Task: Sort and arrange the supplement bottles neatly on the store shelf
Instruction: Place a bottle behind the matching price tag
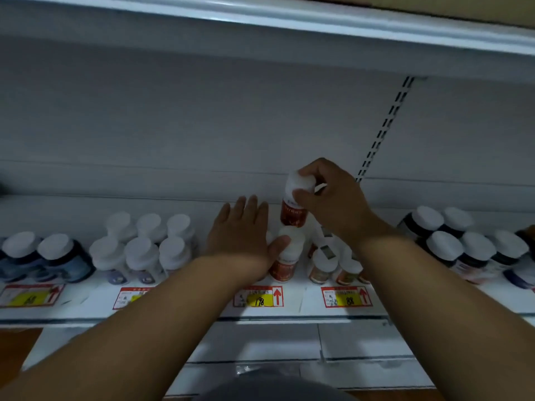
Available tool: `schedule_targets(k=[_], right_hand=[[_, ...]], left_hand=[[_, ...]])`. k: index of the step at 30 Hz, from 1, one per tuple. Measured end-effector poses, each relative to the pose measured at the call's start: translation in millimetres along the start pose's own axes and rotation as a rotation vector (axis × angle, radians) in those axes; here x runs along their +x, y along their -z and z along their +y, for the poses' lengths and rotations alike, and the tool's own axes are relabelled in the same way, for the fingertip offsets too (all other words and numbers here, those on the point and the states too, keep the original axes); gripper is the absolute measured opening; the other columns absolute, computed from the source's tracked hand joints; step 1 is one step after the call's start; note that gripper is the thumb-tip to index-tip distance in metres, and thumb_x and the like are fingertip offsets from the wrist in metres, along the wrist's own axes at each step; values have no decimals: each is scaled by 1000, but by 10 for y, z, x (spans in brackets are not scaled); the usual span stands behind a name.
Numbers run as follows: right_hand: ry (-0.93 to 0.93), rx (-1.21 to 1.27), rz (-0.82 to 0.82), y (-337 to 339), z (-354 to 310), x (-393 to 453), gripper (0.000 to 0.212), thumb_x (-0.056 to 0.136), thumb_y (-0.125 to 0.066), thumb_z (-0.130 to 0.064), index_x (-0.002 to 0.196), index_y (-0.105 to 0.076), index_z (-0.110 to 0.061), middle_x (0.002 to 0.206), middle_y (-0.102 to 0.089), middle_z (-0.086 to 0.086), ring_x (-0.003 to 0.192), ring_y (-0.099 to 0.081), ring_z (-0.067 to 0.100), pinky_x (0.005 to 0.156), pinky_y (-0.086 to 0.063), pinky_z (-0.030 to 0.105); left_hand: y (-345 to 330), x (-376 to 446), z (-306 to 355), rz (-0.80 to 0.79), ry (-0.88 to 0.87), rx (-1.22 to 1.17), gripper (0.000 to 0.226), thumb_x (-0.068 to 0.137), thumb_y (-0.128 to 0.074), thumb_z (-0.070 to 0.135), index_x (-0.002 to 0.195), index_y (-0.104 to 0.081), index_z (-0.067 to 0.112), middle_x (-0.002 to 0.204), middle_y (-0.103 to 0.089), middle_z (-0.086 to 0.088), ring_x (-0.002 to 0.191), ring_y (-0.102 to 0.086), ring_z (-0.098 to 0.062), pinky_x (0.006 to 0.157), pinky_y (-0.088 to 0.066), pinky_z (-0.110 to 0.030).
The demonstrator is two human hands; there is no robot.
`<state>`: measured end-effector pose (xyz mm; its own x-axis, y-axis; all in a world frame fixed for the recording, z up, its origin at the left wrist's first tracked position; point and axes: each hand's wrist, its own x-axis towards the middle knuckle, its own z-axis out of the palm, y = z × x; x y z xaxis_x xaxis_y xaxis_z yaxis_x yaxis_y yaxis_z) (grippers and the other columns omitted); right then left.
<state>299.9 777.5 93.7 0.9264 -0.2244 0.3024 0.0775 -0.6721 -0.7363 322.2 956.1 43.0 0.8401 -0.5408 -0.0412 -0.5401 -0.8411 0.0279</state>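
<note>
My right hand (pixel 327 198) grips the white cap of a red-labelled bottle (pixel 293 214) and holds it in the air above the shelf (pixel 202 309). Directly below stands a second red-labelled bottle (pixel 285 264) with a white cap. My left hand (pixel 243 230) lies flat beside that standing bottle, fingers stretched toward the back, thumb resting against its cap. It hides whatever stands under the palm. To the right of the red bottles, small orange-labelled bottles (pixel 324 269) crowd together.
White bottles with purple labels (pixel 142 250) stand in two rows at the left, blue bottles (pixel 43 256) beyond them. Dark bottles with white caps (pixel 463 247) fill the right. Price tags (pixel 259 296) line the shelf edge. A slotted upright (pixel 385 125) runs up the back wall.
</note>
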Motion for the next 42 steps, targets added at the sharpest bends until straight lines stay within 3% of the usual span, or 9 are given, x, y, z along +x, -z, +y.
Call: schedule_targets(k=[5, 12, 19, 26, 31, 35, 39, 42], right_hand=[[12, -102, -206, -148, 106, 28, 31, 74, -73, -23, 101, -57, -21, 98, -63, -2, 84, -56, 14, 67, -43, 23], [14, -200, -323, -298, 244, -35, 22, 81, -67, -23, 100, -57, -18, 90, -56, -5, 83, -52, 15, 65, -33, 26], [22, -220, -419, -257, 216, -21, 20, 87, -62, -22, 106, -56, -21, 101, -59, -3, 91, -55, 15, 71, -39, 26], [18, -296, -309, -270, 203, -80, 27, 97, -51, -27, 122, -51, -17, 119, -58, 7, 106, -55, 22, 82, -42, 28], [27, -351, -366, -242, 181, -154, 29, 99, -43, -23, 128, -48, -17, 124, -55, 9, 109, -54, 23, 82, -39, 27], [-3, -379, -421, -74, 56, -191, 46, 96, -50, -43, 135, -42, -21, 133, -47, 5, 115, -50, 20, 86, -37, 26], [19, -571, -461, 18, -126, -240, 57, 73, -66, -65, 104, -44, -22, 106, -43, 0, 93, -44, 17, 70, -33, 30], [-11, -748, -485, -71, -214, -272, 54, 71, -65, -68, 94, -38, -26, 94, -44, -1, 84, -43, 17, 69, -34, 31]], left_hand=[[15, -17, -66, 12, -67, 3, 80, 91, -8, 68, 154, 0, 18, 162, 4, -3, 148, 1, -19, 120, -1, -39], [13, -29, -50, 19, -63, -7, 79, 92, -11, 66, 154, 1, 18, 162, 5, -4, 148, 2, -18, 120, 0, -39], [27, -27, -44, 19, -59, -19, 78, 94, -12, 65, 154, 0, 17, 162, 4, -5, 149, 3, -19, 120, 0, -39], [34, -51, -16, 5, -74, -21, 77, 94, -14, 65, 154, 2, 20, 162, 7, -3, 148, 4, -18, 120, 1, -40], [50, -73, -80, -4, -81, -15, 90, 87, -19, 76, 153, 4, 19, 162, 8, -3, 148, 6, -18, 120, 0, -41], [72, -72, -95, -34, -105, -31, 105, 78, -32, 84, 153, 7, 20, 162, 11, -2, 148, 8, -17, 120, 0, -42], [74, -51, -126, -47, -142, 9, 117, 73, -52, 79, 152, 11, 19, 161, 14, -4, 148, 9, -20, 120, 2, -41], [44, -33, -134, -23, -154, 48, 115, 76, -58, 69, 152, 13, 17, 161, 16, -5, 148, 9, -21, 120, 2, -41]])
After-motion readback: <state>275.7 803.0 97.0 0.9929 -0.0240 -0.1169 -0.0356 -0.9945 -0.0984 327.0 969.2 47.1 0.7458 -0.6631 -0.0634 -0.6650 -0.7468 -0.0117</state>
